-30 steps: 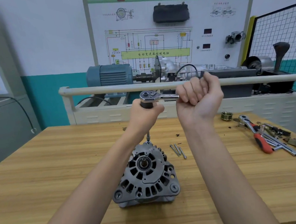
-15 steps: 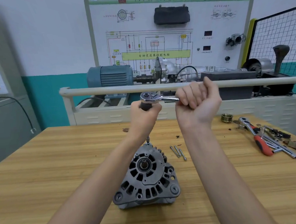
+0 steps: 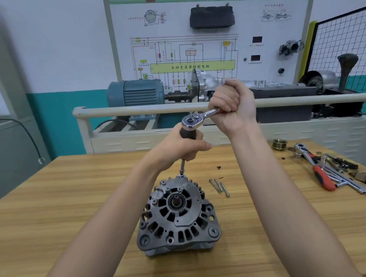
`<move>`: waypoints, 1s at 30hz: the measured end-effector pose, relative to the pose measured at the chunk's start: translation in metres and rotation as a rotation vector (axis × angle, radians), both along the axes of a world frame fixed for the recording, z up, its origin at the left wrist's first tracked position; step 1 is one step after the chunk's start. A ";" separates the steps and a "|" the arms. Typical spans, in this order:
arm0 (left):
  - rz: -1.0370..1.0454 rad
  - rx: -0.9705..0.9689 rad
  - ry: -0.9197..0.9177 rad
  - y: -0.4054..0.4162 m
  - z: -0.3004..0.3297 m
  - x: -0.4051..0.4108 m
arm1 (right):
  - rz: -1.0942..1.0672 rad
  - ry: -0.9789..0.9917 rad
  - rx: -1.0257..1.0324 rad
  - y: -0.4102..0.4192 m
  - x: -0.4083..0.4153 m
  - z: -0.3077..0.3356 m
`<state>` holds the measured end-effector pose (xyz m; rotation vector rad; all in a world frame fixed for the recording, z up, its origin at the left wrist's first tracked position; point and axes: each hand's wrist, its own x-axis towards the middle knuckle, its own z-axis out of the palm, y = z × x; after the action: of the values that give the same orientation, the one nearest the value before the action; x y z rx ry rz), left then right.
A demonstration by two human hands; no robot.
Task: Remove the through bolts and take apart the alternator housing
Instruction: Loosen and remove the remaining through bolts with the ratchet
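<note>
loose bolts [image 3: 219, 187] right of alternator [image 3: 177, 215]

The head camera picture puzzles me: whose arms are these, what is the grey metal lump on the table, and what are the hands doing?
The camera sits on a person's head, looking down at their own bare arms. The ribbed grey metal alternator stands on the wooden table. The left hand grips the black-handled extension bar, whose tip meets a bolt at the alternator's far edge. The right hand grips the handle of the chrome ratchet on top of that bar. Three loose silver bolts lie beside the alternator. Further right lie a red-handled ratchet and other tools.
</note>
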<state>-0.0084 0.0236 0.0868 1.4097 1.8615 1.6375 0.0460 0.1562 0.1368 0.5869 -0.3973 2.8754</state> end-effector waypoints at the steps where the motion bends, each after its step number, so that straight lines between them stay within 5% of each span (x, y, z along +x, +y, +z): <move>1: 0.025 0.035 -0.006 0.001 -0.003 0.000 | -0.044 0.006 -0.030 -0.002 0.004 -0.004; 6: 0.366 0.314 -0.043 0.010 -0.016 0.006 | -0.501 0.103 -0.020 -0.034 0.037 -0.032; 9: 0.475 0.300 -0.001 0.014 -0.013 0.011 | -0.597 0.147 0.025 -0.040 0.044 -0.033; 17: -0.102 -0.224 0.221 -0.010 0.010 0.005 | 0.154 -0.016 0.097 -0.005 0.000 0.006; 21: -0.072 -0.162 0.203 -0.003 -0.002 0.009 | 0.223 0.031 0.057 -0.005 0.000 0.000; 25: 0.043 0.023 0.101 -0.003 -0.010 0.004 | -0.050 0.092 -0.084 -0.010 0.020 -0.017; 30: 0.234 0.217 -0.011 0.009 -0.007 0.001 | -0.575 0.109 -0.004 -0.036 0.039 -0.029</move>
<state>-0.0078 0.0322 0.0800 1.2982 1.9535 2.0081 0.0854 0.1199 0.1082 0.5210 -0.4545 2.2860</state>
